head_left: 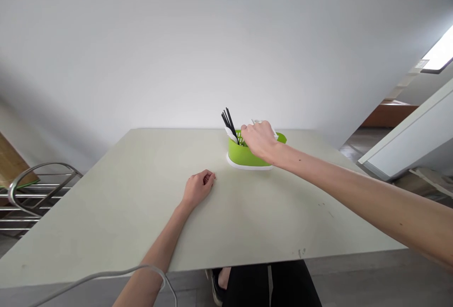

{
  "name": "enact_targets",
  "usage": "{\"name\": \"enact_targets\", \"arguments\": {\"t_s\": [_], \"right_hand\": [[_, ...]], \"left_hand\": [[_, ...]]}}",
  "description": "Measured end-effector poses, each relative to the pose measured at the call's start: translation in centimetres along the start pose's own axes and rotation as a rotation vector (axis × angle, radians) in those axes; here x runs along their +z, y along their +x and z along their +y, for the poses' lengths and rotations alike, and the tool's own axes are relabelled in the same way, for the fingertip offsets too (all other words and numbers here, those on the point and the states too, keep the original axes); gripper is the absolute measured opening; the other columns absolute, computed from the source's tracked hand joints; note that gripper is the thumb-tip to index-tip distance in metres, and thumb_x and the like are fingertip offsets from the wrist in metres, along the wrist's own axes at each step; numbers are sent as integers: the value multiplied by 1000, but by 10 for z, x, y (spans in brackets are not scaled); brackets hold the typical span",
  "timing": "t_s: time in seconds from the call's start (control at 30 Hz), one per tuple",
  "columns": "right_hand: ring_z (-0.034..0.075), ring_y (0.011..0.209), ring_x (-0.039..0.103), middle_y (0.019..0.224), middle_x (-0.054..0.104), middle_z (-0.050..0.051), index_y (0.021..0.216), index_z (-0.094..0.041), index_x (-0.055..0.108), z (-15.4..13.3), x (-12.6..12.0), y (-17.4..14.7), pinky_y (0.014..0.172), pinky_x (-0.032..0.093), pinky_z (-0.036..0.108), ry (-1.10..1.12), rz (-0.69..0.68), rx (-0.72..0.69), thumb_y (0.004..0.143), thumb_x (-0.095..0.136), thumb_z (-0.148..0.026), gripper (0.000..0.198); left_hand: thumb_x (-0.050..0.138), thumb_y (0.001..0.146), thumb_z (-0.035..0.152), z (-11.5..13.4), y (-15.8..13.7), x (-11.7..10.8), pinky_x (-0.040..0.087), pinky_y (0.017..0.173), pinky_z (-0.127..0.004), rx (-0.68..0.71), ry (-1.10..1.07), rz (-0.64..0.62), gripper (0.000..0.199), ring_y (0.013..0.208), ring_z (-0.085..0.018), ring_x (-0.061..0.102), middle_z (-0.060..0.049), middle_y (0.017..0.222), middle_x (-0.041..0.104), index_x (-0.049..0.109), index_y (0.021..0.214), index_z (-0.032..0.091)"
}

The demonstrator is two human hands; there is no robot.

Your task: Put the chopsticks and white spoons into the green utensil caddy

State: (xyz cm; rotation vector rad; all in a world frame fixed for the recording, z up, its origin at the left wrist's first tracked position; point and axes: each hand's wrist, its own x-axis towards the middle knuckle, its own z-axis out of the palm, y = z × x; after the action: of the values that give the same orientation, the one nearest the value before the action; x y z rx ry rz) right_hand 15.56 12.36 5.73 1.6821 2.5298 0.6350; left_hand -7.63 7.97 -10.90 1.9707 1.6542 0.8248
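Observation:
A green utensil holder [249, 156] with a white base stands toward the back of the table. Several black chopsticks [229, 122] and white spoons [231, 135] lean in its left end. My right hand [258, 138] is over the holder's middle, fingers bent down and closed. What those fingers grip is hidden by the back of the hand. A white piece [274, 132] shows just behind that hand; its kind is unclear. My left hand [198, 186] rests on the tabletop, left of and nearer than the holder, loosely curled with nothing visible in it.
The pale table [116, 203] reaches back to a white wall [177, 52]. A grey cable [102, 274] crosses my left forearm at the front edge. A metal rack [38, 194] stands at the left, a white panel [417, 128] at the right.

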Motion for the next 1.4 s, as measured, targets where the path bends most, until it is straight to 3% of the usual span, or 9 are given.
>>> {"name": "enact_targets", "arguments": {"t_s": [0.27, 0.47, 0.6, 0.67, 0.8, 0.93, 1.17, 1.4], "right_hand": [[32, 94, 76, 93, 79, 20, 125, -15, 69, -14, 16, -2, 82, 45, 41, 34, -66, -46, 95, 62, -29, 34], [32, 90, 75, 89, 78, 21, 121, -12, 69, -10, 12, -19, 76, 46, 39, 64, -58, -53, 95, 62, -27, 31], [29, 86, 74, 98, 79, 18, 124, -15, 68, 6, 7, -42, 72, 46, 37, 104, -7, -36, 102, 49, -22, 29], [28, 92, 73, 109, 78, 14, 128, -19, 66, 21, 10, -54, 71, 47, 35, 178, 92, -11, 104, 43, -22, 33], [30, 122, 62, 136, 66, 15, 137, -20, 61, 49, 27, -67, 97, 51, 42, 335, 360, -5, 104, 46, -27, 37], [36, 145, 46, 157, 51, 19, 154, -15, 46, 57, 54, -70, 119, 39, 52, 339, 346, -38, 104, 52, -36, 55], [34, 160, 28, 172, 33, 19, 168, -16, 21, 43, 84, -73, 125, 33, 55, 301, 336, -29, 104, 46, -25, 70], [33, 159, 32, 170, 36, 20, 165, -14, 30, 67, 94, -74, 125, 34, 54, 307, 332, 13, 102, 47, -23, 65]], "left_hand": [[47, 97, 45, -1, 0, 0, 43, 66, -30, 2, 4, 7, 32, 67, -19, 60, -1, 77, 72, 68, 83, 25], [47, 97, 45, 1, 0, -2, 44, 67, -30, 9, 8, -1, 31, 67, -19, 61, 0, 76, 72, 68, 84, 25], [46, 97, 46, 1, 0, -2, 44, 68, -30, 8, 10, -7, 32, 66, -18, 60, 0, 74, 71, 66, 83, 26], [46, 97, 48, 0, 0, -2, 44, 68, -30, 13, 17, -5, 32, 66, -19, 60, 0, 74, 71, 67, 84, 26], [47, 97, 49, 1, 1, -2, 44, 68, -30, 12, 40, -3, 33, 66, -19, 61, 0, 74, 71, 68, 85, 26], [48, 97, 48, 3, 2, -3, 45, 68, -30, 2, 48, -1, 32, 65, -19, 60, 1, 73, 71, 68, 85, 26], [48, 98, 51, 5, 2, -4, 45, 67, -30, -11, 37, 8, 34, 63, -18, 58, 1, 72, 71, 67, 85, 26], [49, 98, 51, 5, 2, -5, 44, 65, -28, -16, 30, 12, 34, 62, -16, 55, 2, 70, 69, 68, 85, 25]]}}
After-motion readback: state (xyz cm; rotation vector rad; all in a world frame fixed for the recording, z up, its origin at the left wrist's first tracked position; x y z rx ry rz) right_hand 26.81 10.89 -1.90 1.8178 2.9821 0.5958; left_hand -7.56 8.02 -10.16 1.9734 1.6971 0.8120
